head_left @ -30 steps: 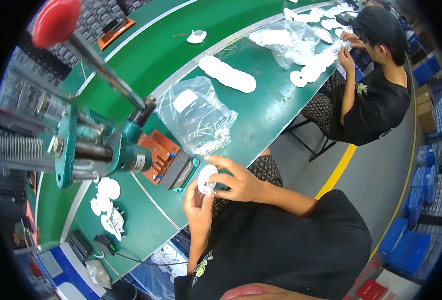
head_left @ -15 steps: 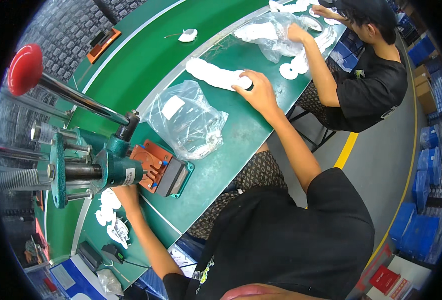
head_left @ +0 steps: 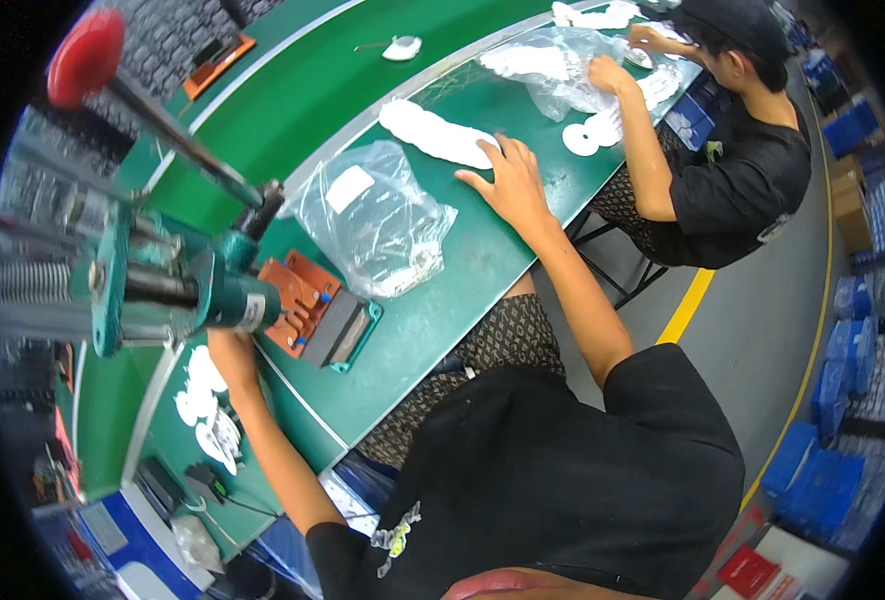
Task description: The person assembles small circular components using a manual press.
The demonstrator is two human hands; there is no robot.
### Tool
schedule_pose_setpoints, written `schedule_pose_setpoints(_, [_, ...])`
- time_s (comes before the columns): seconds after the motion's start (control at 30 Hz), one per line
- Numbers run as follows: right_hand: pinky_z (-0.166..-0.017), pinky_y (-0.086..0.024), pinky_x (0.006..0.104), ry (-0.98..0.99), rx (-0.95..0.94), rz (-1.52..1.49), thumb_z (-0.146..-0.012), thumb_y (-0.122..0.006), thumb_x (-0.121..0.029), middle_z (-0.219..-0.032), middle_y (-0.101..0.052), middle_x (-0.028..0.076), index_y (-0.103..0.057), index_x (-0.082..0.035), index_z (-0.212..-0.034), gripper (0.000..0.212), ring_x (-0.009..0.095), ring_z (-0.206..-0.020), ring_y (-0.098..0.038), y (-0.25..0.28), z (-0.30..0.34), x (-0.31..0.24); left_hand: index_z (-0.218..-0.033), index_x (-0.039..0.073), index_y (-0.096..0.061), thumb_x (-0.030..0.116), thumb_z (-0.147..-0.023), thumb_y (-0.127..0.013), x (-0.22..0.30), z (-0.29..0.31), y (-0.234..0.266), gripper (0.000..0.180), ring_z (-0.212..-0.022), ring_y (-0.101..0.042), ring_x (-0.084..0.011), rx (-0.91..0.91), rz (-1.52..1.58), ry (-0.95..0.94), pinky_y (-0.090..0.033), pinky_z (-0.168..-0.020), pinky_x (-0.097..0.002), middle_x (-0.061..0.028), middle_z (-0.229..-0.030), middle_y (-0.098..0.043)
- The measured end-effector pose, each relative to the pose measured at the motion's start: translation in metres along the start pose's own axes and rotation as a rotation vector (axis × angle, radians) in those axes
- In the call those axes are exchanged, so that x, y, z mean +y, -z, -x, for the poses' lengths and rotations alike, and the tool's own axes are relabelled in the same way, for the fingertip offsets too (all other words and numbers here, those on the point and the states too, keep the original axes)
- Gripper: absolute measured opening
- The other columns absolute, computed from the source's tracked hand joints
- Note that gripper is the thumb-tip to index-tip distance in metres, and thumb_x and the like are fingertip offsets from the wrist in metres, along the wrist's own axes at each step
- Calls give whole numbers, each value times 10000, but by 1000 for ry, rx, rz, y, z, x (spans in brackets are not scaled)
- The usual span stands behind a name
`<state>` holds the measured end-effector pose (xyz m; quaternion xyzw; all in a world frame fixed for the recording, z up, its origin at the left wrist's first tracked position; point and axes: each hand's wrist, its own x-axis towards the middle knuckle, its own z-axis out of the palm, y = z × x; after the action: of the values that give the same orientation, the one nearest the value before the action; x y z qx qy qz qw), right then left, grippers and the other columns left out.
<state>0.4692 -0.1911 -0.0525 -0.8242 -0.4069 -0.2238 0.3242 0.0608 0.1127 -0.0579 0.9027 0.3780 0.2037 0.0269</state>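
My right hand [head_left: 515,188] is at the near right end of a long row of overlapping white round plastic pieces [head_left: 433,132]. Its thumb and fingers are spread, and the fingertips are at or just beside the last piece. Down at the left, my left hand [head_left: 229,345] reaches behind the green hand press [head_left: 225,295], whose body hides its fingers. Beside the press head sits an orange fixture [head_left: 298,305] with a dark block, on a green base. More white plastic parts [head_left: 203,385] lie next to my left forearm.
A clear plastic bag [head_left: 378,225] with a white label lies between the press and the row. The press lever ends in a red knob [head_left: 85,58]. A co-worker [head_left: 733,150] sits at the right, handling white parts and a bag. One white part [head_left: 402,48] rests on the green belt.
My right hand's fingers have spread, and the thumb has come away from the row's end. The view has shifted slightly; my left hand stays by the press.
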Motion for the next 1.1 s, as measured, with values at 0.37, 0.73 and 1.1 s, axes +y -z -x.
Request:
schedule_pose_setpoints(0.37, [-800, -505, 464, 300, -433, -358, -878, -669, -96, -964, -631, 238, -634, 31, -988, 172, 412, -937, -613, -12, 30, -126, -1220, 41, -612, 206, -1004, -612, 135, 114, 51, 273, -670, -573, -97, -5, 1101, 631, -461, -622, -233, -2, -844, -658])
schedule_pose_setpoints(0.73, [-762, -535, 464, 369, -506, -68, -743, -585, 72, -854, -617, 251, -614, 61, -889, 149, 409, -895, -619, 3, 31, -133, -1351, 6, -528, 257, -837, -793, 163, 128, 63, 630, -1162, -584, -345, 177, 222, 268, -467, -967, -401, -215, -1254, -592])
schedule_pose_setpoints(1.1, [-706, -511, 301, -53, -479, -593, -918, -596, -2, -916, -685, 94, -639, 34, -1044, 138, 154, -761, -630, 20, 44, -126, -1351, 24, -531, 232, -753, -849, 186, 153, 50, 709, -1229, -490, -383, 143, 236, 281, -361, -1084, -487, -178, -1257, -582])
